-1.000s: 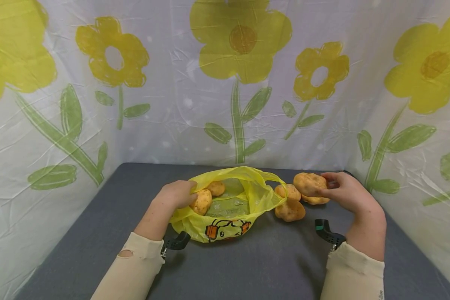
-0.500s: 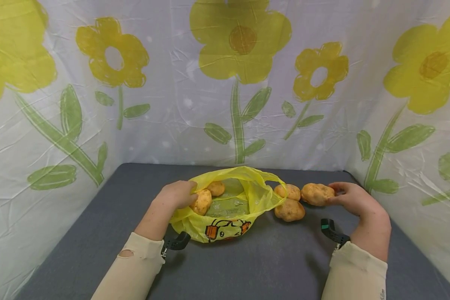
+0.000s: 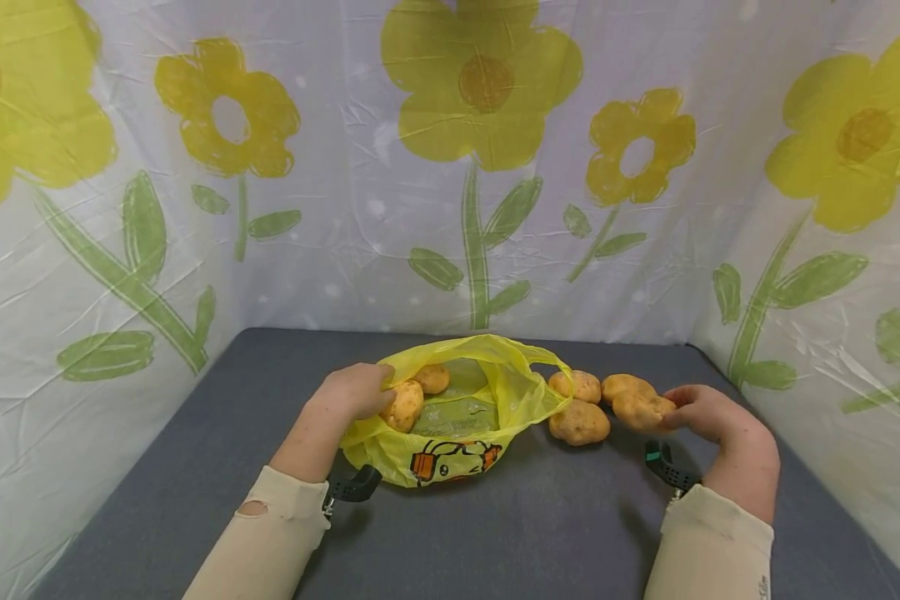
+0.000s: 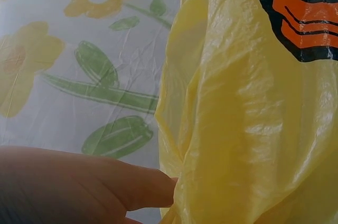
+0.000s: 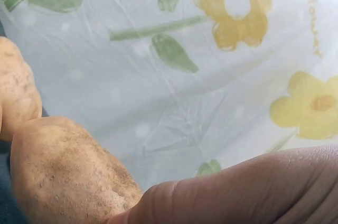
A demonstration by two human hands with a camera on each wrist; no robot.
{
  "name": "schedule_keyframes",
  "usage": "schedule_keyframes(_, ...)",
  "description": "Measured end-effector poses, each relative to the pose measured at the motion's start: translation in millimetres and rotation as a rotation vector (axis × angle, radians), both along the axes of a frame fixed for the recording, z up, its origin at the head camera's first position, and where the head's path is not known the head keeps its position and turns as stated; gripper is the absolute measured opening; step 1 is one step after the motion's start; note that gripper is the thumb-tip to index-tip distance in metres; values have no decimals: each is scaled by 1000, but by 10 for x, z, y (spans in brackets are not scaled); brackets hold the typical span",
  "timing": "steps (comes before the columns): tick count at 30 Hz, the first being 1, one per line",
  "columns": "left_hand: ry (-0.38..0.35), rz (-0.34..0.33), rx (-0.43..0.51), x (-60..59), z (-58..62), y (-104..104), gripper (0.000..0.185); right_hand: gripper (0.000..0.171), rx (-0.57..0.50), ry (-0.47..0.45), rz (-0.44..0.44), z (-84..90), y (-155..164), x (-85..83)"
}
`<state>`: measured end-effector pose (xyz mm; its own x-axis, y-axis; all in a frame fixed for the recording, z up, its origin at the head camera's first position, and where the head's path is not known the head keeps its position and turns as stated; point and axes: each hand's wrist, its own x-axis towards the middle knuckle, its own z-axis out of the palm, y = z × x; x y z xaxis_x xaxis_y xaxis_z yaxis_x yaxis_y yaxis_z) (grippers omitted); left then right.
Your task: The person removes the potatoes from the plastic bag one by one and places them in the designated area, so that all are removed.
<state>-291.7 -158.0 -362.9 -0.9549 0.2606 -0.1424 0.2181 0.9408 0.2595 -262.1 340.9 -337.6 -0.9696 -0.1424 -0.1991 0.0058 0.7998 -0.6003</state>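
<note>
A yellow plastic bag point(image 3: 461, 458) with a printed cartoon face lies on the table, its mouth open. My left hand point(image 3: 354, 390) pinches the left edge of that mouth; the thumb presses on the film in the left wrist view. Two potatoes show just inside, a nearer one point(image 3: 404, 405) by my left fingers and a smaller one point(image 3: 432, 377) behind. Right of the bag, my right hand point(image 3: 708, 411) holds a potato point(image 5: 68, 174) by its right end, thumb on the near side. It partly covers another potato point(image 3: 622, 386) at its back left.
Between the bag and the held potato lie two more potatoes, one farther back point(image 3: 585, 386) and one nearer point(image 3: 579, 423). A bag handle point(image 3: 558, 360) loops toward them. The dark grey table point(image 3: 450, 542) meets a flower-printed cloth point(image 3: 330, 283) at the back and sides.
My right hand has brought its potato down and toward me, slightly right, uncovering more of the potato behind. My left hand and the bag have stayed put.
</note>
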Motion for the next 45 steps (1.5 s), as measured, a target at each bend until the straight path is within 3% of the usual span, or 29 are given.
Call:
schedule_keyframes(17, 1, 0, 2, 3, -3, 5, 53, 62, -33, -153, -64, -157, 18, -58)
schedule_keyframes(31, 5, -4, -7, 4, 5, 15, 53, 64, -57, -158, -82, -232, 27, -134)
schedule_keyframes(45, 8, -17, -15, 5, -10, 16, 49, 64, -67, -78, -34, -278, 1, -195)
